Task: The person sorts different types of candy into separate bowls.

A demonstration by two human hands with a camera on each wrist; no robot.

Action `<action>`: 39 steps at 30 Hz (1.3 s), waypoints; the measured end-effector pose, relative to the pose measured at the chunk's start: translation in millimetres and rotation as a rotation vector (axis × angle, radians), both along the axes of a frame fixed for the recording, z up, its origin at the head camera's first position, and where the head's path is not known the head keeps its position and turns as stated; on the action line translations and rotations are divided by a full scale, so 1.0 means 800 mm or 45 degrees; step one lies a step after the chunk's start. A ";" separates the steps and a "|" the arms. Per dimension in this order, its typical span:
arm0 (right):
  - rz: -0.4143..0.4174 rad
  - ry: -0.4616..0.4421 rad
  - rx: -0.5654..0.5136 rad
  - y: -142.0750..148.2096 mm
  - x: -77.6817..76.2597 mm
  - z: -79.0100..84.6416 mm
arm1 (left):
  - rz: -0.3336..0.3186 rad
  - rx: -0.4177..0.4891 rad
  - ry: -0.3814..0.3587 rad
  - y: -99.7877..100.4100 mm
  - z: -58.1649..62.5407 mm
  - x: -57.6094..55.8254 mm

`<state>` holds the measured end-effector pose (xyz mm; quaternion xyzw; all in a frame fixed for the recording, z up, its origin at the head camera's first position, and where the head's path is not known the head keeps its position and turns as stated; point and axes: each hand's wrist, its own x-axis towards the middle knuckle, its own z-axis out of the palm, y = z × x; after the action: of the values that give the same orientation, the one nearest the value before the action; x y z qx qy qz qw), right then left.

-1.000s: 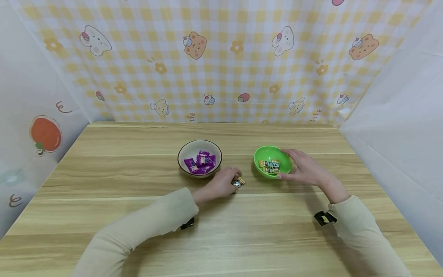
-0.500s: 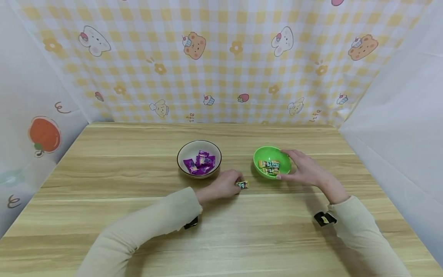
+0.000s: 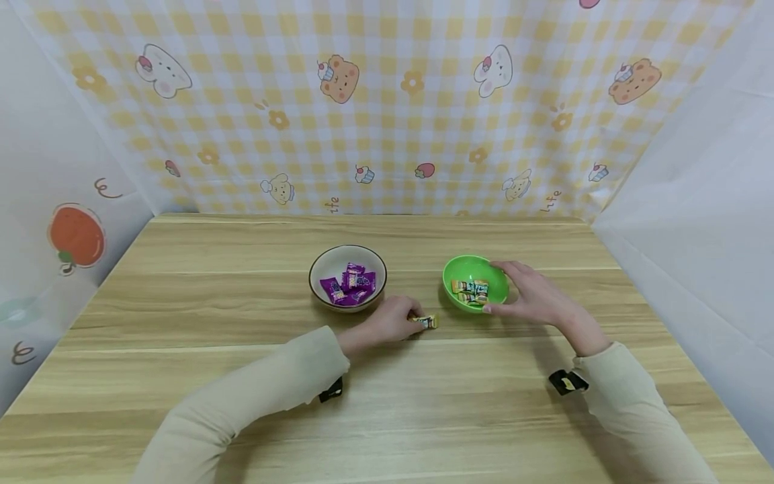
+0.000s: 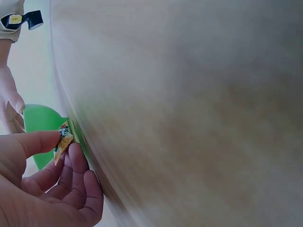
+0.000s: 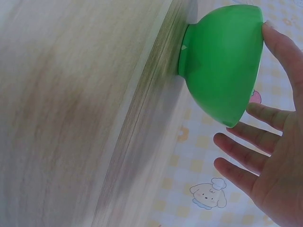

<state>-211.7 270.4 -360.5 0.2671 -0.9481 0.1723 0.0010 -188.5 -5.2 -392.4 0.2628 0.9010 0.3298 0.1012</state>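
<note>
Between thumb and fingertips, my left hand (image 3: 394, 320) pinches a small yellow wrapped candy (image 3: 428, 322), low over the table; the left wrist view shows its crinkled wrapper (image 4: 64, 141) sticking up past the thumb. My right hand (image 3: 535, 296) holds the small green bowl (image 3: 452, 272) from its right side, thumb at the near rim and fingers at the far rim. In the right wrist view the other fingers (image 5: 241, 149) are spread beside the bowl wall. Several similar yellow candies (image 3: 471, 292) lie inside the green bowl.
A cream bowl (image 3: 329, 259) with a dark rim stands left of the green one, just behind my left hand, with several purple wrapped candies (image 3: 351, 286) in it. The wooden table (image 3: 387, 417) ends at a yellow checked curtain (image 3: 387, 101) at the back.
The candy at my left fingertips has shifted slightly right and turned to lie more level, now sticking out past the fingers. My right hand and both bowls have stayed put.
</note>
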 end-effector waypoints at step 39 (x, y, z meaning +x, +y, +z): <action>0.002 -0.001 0.005 -0.001 0.000 0.001 | 0.080 0.303 -0.269 0.031 0.041 -0.018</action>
<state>-211.5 269.9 -359.3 0.2677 -0.9483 0.1707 0.0002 -202.7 19.3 -359.4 0.2083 0.8477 0.4631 0.1533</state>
